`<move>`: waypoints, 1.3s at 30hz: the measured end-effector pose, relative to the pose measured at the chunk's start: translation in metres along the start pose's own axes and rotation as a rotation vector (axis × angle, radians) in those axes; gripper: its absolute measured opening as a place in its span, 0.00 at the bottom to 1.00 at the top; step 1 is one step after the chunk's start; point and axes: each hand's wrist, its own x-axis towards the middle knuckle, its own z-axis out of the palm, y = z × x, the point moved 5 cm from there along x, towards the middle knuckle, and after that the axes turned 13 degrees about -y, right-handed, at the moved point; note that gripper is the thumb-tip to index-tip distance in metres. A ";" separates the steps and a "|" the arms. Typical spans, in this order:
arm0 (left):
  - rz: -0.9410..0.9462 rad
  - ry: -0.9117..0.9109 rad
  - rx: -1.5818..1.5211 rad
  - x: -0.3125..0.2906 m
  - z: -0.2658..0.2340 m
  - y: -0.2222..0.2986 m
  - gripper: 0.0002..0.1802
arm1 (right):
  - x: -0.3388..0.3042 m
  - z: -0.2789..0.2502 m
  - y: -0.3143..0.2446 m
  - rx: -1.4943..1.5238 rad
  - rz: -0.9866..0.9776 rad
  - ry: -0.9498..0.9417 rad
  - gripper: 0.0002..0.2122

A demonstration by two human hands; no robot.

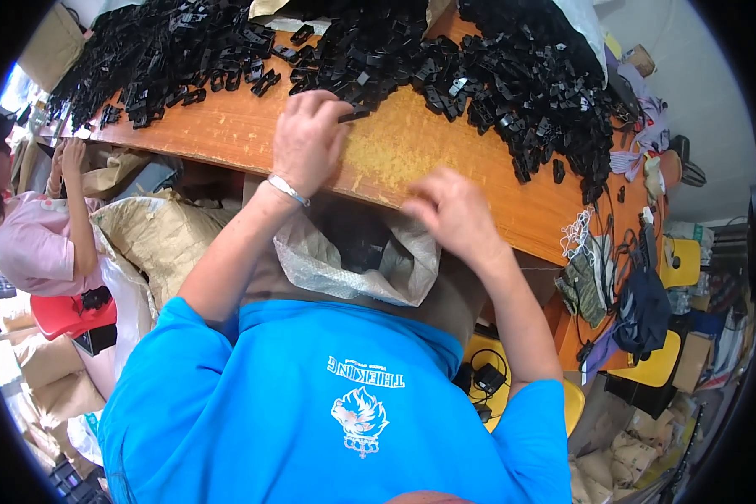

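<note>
Small black plastic parts [533, 92] lie heaped along the far side of the brown wooden table [412, 143]. My left hand [311, 139] is over the table's near half, its thumb apart from the bent fingers. One black plastic piece [357, 112] lies right by its fingertips; whether they touch is unclear. At the table's near edge, my right hand [460, 217] is bent at the fingers and smeared by motion, so any small thing in it is hidden. Below and between both hands, a whitish woven sack [311, 273] gapes in my lap, with dark contents inside.
On the left another person in a pink top [46, 239] works at the same table, near a brown paper sack [164, 239]. Cords and a dark cloth [644, 311] hang at the table's right end. Yellow chairs [680, 262] stand on the right.
</note>
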 end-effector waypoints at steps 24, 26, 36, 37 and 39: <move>0.051 -0.189 -0.439 0.016 0.069 0.046 0.21 | 0.049 -0.027 0.113 0.373 0.375 0.230 0.13; 0.060 -0.203 -0.387 0.015 0.067 0.047 0.23 | 0.034 -0.027 0.093 0.584 0.372 0.215 0.14; 0.009 -0.232 -0.363 0.007 0.047 0.039 0.25 | 0.010 -0.007 0.083 0.464 0.398 0.226 0.15; 0.011 -0.234 -0.366 0.003 0.045 0.036 0.25 | 0.007 -0.010 0.082 0.463 0.403 0.226 0.15; -0.010 -0.254 -0.307 -0.002 0.045 0.029 0.21 | 0.004 -0.015 0.079 0.326 0.365 0.210 0.15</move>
